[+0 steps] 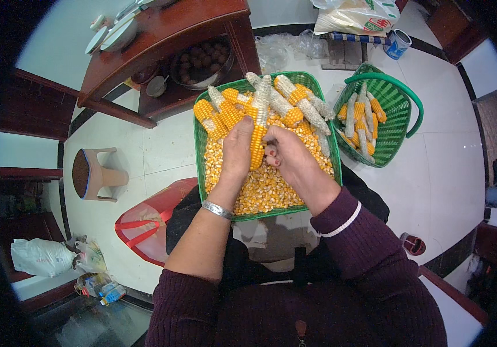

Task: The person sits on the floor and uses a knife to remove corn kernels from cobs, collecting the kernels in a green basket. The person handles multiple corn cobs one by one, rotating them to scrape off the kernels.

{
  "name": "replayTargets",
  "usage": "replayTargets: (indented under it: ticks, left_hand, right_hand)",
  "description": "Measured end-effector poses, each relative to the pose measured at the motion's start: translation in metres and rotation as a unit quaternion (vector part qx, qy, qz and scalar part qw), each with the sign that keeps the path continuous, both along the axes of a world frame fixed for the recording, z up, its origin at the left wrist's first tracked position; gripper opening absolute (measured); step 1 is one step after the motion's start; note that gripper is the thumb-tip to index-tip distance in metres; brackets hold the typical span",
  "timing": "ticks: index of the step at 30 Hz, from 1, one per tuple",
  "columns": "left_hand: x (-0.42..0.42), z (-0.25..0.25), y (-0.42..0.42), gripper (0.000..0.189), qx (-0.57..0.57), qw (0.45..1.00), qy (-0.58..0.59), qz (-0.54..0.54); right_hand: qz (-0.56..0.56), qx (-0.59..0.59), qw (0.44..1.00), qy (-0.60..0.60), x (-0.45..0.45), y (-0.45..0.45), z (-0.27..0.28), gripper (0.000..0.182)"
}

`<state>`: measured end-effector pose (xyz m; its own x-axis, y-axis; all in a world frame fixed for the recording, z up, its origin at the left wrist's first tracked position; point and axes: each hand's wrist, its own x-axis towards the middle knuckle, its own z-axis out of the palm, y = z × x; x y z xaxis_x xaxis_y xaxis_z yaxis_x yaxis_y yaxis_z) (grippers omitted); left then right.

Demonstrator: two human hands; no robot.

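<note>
My left hand [237,149] is wrapped around a partly shelled corn cob [259,115], its thumb lying along the yellow rows. The cob's upper end is bare and pale. Against its right side my right hand [289,152] has curled fingers, with the thumb pressed to the kernels. Both hands are above a green woven basket [338,175] that rests over my lap. Loose corn kernels [270,193] fill its near part. Several partly stripped cobs [294,97] are heaped at the far side.
A handled green basket [398,117] holding more cobs stands at the right. To the left are a stool [107,175] and a red bag [157,217]. A wooden table [174,30] bearing bowls is at the far left. A can [398,44] sits at the far right.
</note>
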<state>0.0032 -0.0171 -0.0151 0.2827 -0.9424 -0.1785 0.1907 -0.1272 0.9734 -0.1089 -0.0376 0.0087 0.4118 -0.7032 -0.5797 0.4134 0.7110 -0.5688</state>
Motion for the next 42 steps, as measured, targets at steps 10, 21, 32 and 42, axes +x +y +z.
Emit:
replayTargets:
  ticks: [10,21,32,42]
  left_hand:
    - [0.002,0.012,-0.004,0.043,0.087,0.986,0.141,0.01]
    - [-0.002,0.007,-0.003,0.041,0.04,0.998,0.057,0.004]
    - [-0.006,0.016,-0.004,0.04,0.083,0.992,0.099,0.006]
    - [0.012,0.008,-0.004,0.042,0.085,0.967,0.239,-0.012]
  right_hand:
    - [0.007,-0.034,0.993,-0.112,-0.003,0.0,-0.005,0.007]
    - [0.028,-0.013,0.998,-0.049,-0.005,-0.001,-0.003,0.002]
    - [-0.003,-0.01,0.998,-0.062,-0.004,-0.003,-0.018,0.009]
    - [0.123,-0.104,0.987,0.005,-0.01,-0.005,0.003,0.007]
